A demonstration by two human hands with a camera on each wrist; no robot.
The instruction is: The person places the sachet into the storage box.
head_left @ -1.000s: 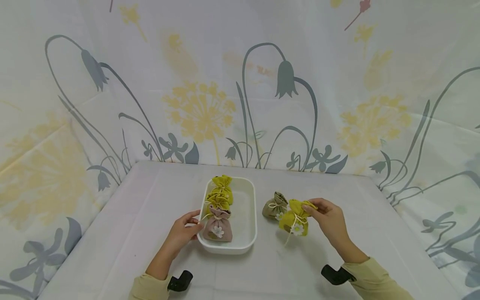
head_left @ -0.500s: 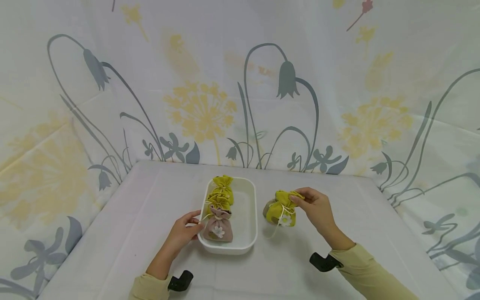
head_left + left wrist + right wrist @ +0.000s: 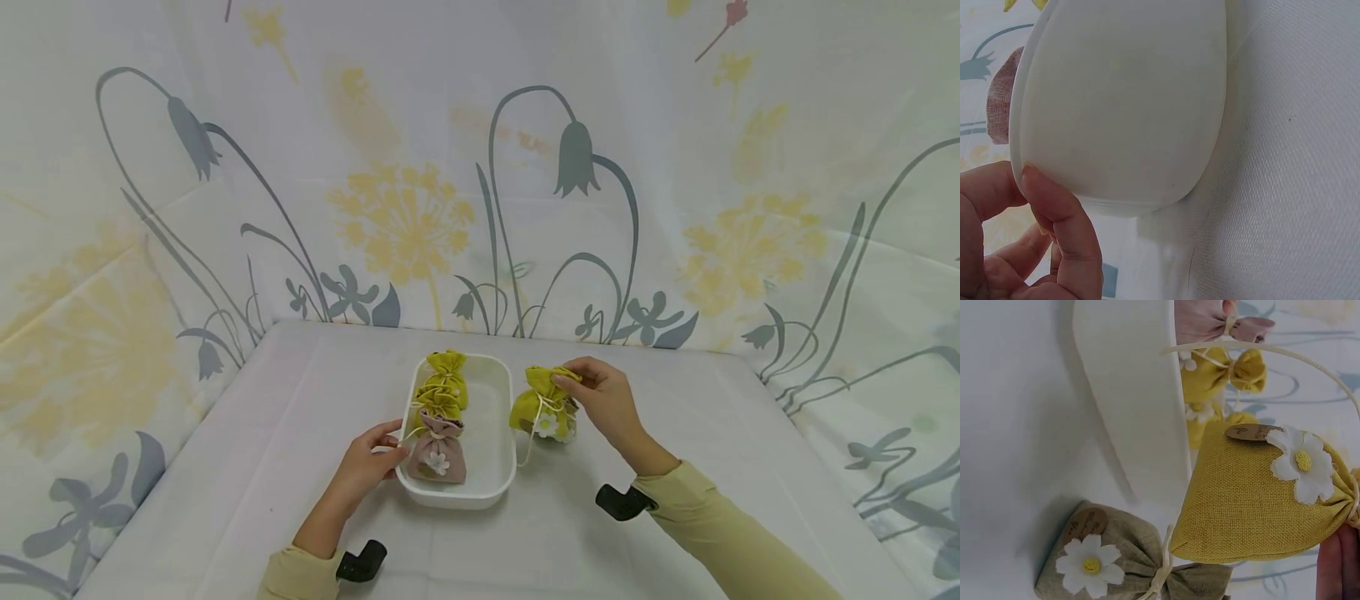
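Observation:
My right hand (image 3: 604, 403) pinches the gathered neck of a yellow drawstring pouch (image 3: 531, 407) with a white flower on it, held up at the right rim of the white tray (image 3: 489, 467). In the right wrist view this yellow pouch (image 3: 1260, 500) hangs above the table, its cord trailing. A brown-green pouch (image 3: 1110, 550) lies on the table beside the tray, mostly hidden behind the yellow one in the head view. My left hand (image 3: 366, 457) pinches the tray's near-left rim, thumb and finger on the edge. Inside the tray, a pink pouch (image 3: 437, 454) sits nearest me.
Two more yellow pouches, a middle one (image 3: 438, 402) and a far one (image 3: 447, 367), stand behind the pink pouch along the tray's left side. Flower-printed cloth (image 3: 420, 167) hangs around the back and sides of the white table (image 3: 337, 358).
My right hand has carried the yellow pouch leftward and slightly away from me, passing in front of the brown-green pouch to the tray's right edge. The left hand and tray have stayed put.

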